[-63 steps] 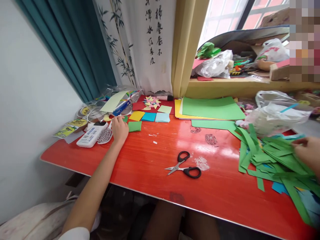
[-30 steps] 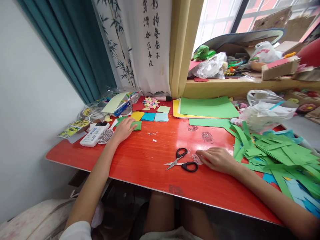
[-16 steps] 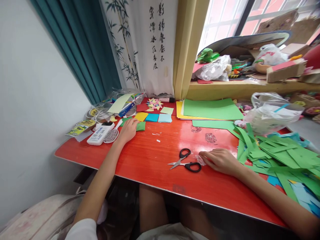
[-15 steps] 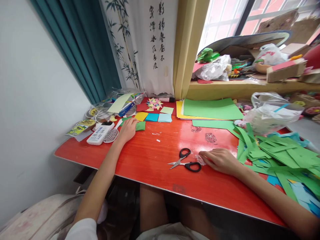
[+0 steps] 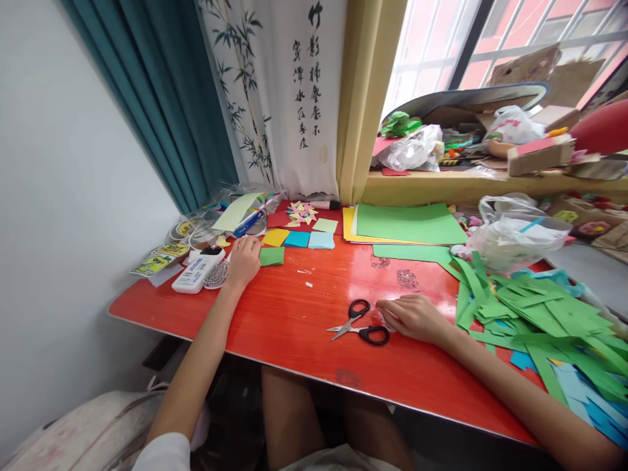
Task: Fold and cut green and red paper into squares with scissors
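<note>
My left hand (image 5: 244, 261) is at the left part of the red table, with its fingers bent downward and close together; what lies beneath them is hidden. A green paper square (image 5: 271, 256) lies just right of its fingers. The hairbrush (image 5: 216, 275) is partly covered by this hand. Behind it sit a yellow square (image 5: 275, 237), a blue square (image 5: 297, 239) and a light blue stack of squares (image 5: 321, 241). Palm down, my right hand (image 5: 415, 317) rests on the table, its fingers loosely stretched out. Next to its fingertips, black-handled scissors (image 5: 354, 322) lie with their blades apart.
A white bottle (image 5: 196, 270) stands left of the brush. A folded paper star (image 5: 301, 212) lies at the back. Green sheets (image 5: 407, 222) are stacked near the window sill. Cut green strips (image 5: 544, 307) pile up at right beside a plastic bag (image 5: 515, 239).
My left hand has drawn slightly left, covering the green piece that showed behind it and more of the brush. My right hand stays beside the scissors. The view has shifted a little.
</note>
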Demonstrator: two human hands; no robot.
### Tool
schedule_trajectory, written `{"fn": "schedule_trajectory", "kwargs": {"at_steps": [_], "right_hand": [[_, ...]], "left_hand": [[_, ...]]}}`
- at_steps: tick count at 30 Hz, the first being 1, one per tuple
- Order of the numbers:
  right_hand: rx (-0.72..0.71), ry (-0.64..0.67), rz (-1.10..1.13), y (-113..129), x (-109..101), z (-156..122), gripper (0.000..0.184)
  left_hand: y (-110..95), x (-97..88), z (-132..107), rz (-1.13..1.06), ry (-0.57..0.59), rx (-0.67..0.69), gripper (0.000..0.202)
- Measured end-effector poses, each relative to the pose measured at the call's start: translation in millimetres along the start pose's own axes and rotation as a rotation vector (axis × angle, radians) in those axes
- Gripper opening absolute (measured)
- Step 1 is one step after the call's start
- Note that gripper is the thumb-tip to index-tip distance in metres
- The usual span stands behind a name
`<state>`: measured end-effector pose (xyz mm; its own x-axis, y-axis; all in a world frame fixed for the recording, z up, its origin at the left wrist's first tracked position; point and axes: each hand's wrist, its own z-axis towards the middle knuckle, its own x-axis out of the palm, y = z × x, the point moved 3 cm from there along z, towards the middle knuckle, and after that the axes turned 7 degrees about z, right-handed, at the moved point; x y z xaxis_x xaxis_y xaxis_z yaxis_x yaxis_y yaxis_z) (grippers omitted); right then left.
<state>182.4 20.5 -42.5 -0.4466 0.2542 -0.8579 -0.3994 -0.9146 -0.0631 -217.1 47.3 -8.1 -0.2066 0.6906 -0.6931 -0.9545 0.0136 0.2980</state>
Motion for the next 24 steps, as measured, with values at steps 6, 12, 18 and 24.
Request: {"fn": "schedule_trajectory", "kwargs": {"at_steps": [6,12,18,24], "right_hand": [[0.094,-0.029,0.017,-8,4,-2,0.023],[0.229,-0.071,0.065,-20,7,-3,0.025],[0.293,-0.053,0.085,-27,9,-2,0.025],[0.291,-0.017,0.109,-24,6,1,0.026]], "left_hand": [[-38,-11.2,3,-0.033,-0.039,0.222,0.031],[-56,-8.2,2,-0.063,-0.027,0.388,0.032],[-58,-14.9,3,-0.079,-0.104,0.399,0.029],[-93,-12.1,22,-0.13,-0.04,0.518,0.028]]}}
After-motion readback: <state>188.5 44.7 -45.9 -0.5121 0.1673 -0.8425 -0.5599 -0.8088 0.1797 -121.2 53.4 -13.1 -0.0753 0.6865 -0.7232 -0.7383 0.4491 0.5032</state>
